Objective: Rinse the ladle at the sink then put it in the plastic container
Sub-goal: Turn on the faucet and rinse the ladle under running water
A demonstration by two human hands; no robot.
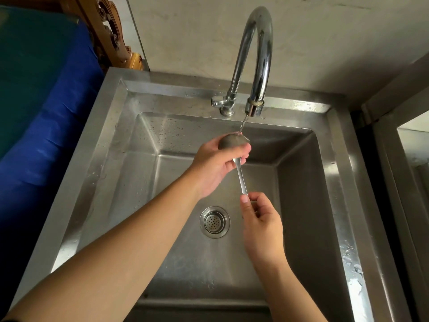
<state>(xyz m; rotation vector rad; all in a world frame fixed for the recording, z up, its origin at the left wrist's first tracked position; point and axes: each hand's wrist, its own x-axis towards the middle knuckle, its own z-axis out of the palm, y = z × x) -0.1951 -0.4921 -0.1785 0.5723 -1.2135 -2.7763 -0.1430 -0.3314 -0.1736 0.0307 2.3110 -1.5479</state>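
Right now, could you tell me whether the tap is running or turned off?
Running: a thin stream of water falls from the faucet spout onto the ladle bowl held beneath it.

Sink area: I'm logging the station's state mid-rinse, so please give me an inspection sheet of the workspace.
Surface: steel sink, wet, droplets on its rim.
Job's things: ladle, bowl under a thin stream from the faucet; plastic container not in view.
Clutter: nothing seen; only the drain strainer in the basin.
Hands: left hand cups the ladle's bowl; right hand pinches the handle's end.
Cables: nothing seen.
Surroundings: blue cover left, carved wood behind it, plain wall.
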